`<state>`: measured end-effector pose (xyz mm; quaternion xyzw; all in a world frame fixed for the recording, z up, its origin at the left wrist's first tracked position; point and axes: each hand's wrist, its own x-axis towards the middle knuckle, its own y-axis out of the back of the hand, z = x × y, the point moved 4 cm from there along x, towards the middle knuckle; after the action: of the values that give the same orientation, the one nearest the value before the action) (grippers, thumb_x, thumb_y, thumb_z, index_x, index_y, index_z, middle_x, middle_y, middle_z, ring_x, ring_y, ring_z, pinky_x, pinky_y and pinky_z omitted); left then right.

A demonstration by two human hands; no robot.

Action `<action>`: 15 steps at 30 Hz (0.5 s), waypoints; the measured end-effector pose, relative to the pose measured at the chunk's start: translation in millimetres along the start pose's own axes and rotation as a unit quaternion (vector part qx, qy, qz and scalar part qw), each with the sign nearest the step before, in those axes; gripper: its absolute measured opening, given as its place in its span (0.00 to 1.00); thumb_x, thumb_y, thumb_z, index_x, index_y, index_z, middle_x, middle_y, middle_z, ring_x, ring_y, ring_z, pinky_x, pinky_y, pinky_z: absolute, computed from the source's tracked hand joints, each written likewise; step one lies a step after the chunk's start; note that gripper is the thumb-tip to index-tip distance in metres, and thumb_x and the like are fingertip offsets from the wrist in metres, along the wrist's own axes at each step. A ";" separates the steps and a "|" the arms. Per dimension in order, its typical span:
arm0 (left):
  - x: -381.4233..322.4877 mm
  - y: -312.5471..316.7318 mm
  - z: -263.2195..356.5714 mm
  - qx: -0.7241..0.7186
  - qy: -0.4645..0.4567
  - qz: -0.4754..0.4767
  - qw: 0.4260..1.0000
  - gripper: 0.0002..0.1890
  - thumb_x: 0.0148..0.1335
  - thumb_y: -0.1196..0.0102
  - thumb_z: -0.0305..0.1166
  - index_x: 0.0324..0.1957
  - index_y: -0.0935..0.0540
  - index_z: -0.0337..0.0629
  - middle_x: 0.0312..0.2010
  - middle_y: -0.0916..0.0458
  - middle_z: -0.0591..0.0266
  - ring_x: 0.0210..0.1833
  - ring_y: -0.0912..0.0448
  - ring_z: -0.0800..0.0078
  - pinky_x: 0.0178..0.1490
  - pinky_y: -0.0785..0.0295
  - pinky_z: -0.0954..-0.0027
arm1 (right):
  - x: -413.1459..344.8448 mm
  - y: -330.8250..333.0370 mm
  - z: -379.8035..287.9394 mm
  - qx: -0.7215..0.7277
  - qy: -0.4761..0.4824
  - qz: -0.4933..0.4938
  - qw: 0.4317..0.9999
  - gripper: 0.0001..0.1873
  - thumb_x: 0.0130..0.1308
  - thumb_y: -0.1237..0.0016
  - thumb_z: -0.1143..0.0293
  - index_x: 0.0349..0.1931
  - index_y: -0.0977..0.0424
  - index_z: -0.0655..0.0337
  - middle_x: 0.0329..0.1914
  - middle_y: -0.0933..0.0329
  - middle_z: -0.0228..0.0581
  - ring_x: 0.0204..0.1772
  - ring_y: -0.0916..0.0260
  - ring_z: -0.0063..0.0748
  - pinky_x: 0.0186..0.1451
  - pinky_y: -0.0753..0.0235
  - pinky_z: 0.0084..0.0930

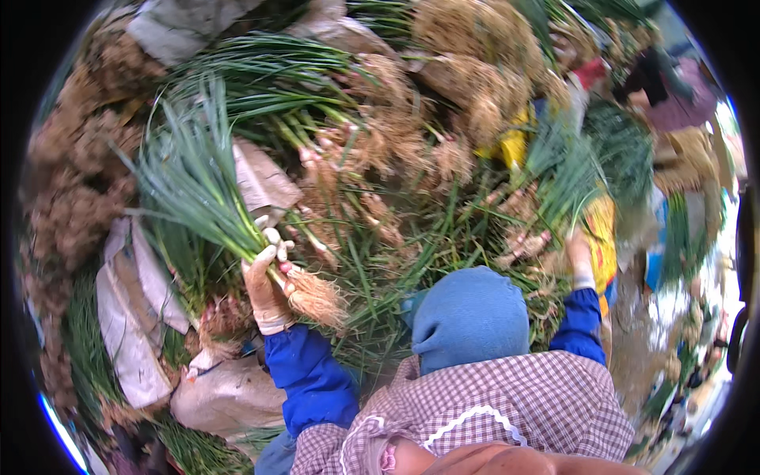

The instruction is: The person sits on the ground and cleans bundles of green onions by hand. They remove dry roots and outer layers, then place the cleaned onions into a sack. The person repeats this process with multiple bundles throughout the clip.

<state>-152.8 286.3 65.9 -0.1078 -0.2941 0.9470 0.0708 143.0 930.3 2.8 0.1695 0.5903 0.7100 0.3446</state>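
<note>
My gloved left hand [261, 285] is closed around a bunch of green onions [222, 208]. Its leaves fan toward the upper left, and its pinkish bulbs and straw-coloured roots hang out at the lower right of the hand. Over on the right, my right hand [579, 255], also in a pale glove, is at the edge of another green onion heap [561, 160], beside a yellow-and-red bag [601, 237]. A thin leaf rises by its fingers; blur and the angle hide what they grip. Between the hands lie loose cut leaves [380, 297].
Bunches with long roots [392, 136] are piled ahead. A pale sack [228, 392] and a folded white sheet [127, 326] lie at left, near a brown root heap [89, 190]. My blue-clad knee [472, 314] is in front. Another person [677, 89] is at upper right, beside wet ground [638, 338].
</note>
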 end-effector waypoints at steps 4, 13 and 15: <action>14.7 31.5 -5.2 -0.071 -0.007 0.117 0.991 0.19 0.60 0.46 0.26 0.55 0.25 0.36 0.36 0.19 0.58 0.33 0.20 0.71 0.31 0.22 0.72 | 30.2 59.8 -110.8 0.047 0.056 0.018 0.997 0.24 0.68 0.54 0.48 0.58 0.27 0.51 0.56 0.23 0.42 0.58 0.25 0.43 0.59 0.25 0.36; 27.2 55.1 -55.5 -0.151 0.111 0.182 0.965 0.11 0.63 0.44 0.29 0.44 0.18 0.32 0.24 0.20 0.60 0.26 0.21 0.69 0.28 0.23 0.76 | 220.9 194.6 -533.0 0.374 0.278 0.264 0.844 0.23 0.66 0.53 0.52 0.53 0.26 0.59 0.56 0.24 0.52 0.58 0.27 0.50 0.58 0.26 0.41; 26.5 54.0 -53.2 -0.110 0.113 0.143 0.977 0.13 0.67 0.47 0.34 0.49 0.20 0.39 0.23 0.23 0.65 0.27 0.21 0.70 0.16 0.31 0.73 | 225.4 167.7 -571.0 0.371 0.217 0.000 0.903 0.29 0.63 0.51 0.46 0.53 0.25 0.62 0.55 0.23 0.54 0.56 0.25 0.54 0.59 0.27 0.40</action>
<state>-169.2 276.3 -12.1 -0.2618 -0.3679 0.8911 -0.0451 -434.2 662.8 -14.7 0.1269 0.8711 0.4590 0.1199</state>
